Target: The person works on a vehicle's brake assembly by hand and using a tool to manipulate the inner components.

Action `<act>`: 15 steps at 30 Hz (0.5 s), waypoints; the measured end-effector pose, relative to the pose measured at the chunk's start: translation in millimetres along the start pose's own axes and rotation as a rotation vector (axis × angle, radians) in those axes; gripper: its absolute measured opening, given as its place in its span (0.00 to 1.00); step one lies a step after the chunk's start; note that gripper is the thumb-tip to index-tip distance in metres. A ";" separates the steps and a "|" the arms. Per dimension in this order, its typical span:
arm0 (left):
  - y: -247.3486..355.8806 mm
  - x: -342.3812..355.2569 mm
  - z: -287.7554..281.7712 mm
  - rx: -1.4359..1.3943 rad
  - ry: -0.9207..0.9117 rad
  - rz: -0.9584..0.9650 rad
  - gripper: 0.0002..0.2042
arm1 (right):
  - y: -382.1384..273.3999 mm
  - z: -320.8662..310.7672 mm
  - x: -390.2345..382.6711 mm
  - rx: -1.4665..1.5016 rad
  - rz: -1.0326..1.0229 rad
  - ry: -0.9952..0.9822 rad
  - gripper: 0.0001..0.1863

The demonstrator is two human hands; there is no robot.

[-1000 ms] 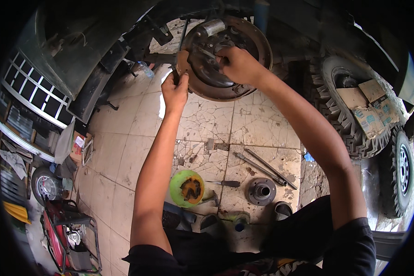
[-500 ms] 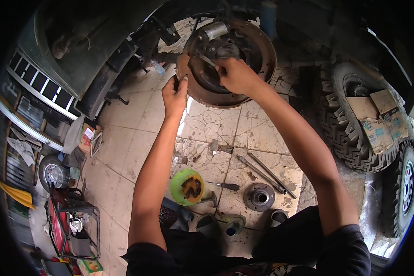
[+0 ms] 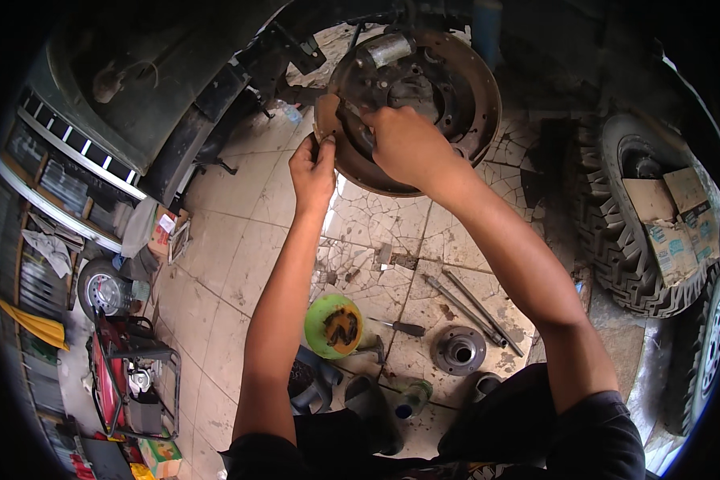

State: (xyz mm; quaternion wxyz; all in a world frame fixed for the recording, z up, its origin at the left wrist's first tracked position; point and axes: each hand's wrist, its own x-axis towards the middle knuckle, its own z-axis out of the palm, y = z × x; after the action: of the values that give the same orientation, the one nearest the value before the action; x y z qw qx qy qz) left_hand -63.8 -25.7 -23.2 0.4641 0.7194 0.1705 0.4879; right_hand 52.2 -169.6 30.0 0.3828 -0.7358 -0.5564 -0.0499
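Note:
A brown curved brake shoe [image 3: 326,116] stands at the left rim of a round, rusty brake backing plate [image 3: 482,120]. The fingers and thumb of my left hand [image 3: 314,172] are closed on its lower end. My right hand [image 3: 408,148] is a fist in front of the plate, beside the shoe. From the fist a thin flat metal tool [image 3: 350,108] points up-left toward the shoe; its grip is hidden in my fingers. A silvery cylinder [image 3: 388,50] sits at the top of the plate, and a dark hub centre shows above my right hand.
On the cracked tile floor lie a green bowl [image 3: 316,336] with brown grease, a screwdriver [image 3: 408,328], two metal rods [image 3: 472,308], a flanged hub [image 3: 459,350] and a jar [image 3: 414,396]. A large tyre [image 3: 608,240] bearing cardboard stands right; a red-and-black machine [image 3: 128,384] stands left.
My right fist has come slightly nearer to me, and the tool shows less. My left hand keeps its hold on the brake shoe. The whole view has shifted a little.

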 end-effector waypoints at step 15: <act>-29.0 -0.9 -4.0 -0.056 0.009 -0.032 0.09 | -7.5 -1.5 -20.6 -0.179 -0.039 -0.059 0.20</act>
State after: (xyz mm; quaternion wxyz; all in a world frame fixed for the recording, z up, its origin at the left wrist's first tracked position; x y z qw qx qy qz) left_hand -61.7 -9.5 -47.5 0.4912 0.7011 0.1702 0.4881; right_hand 38.5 -185.9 24.6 0.2981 -0.7571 -0.5750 -0.0850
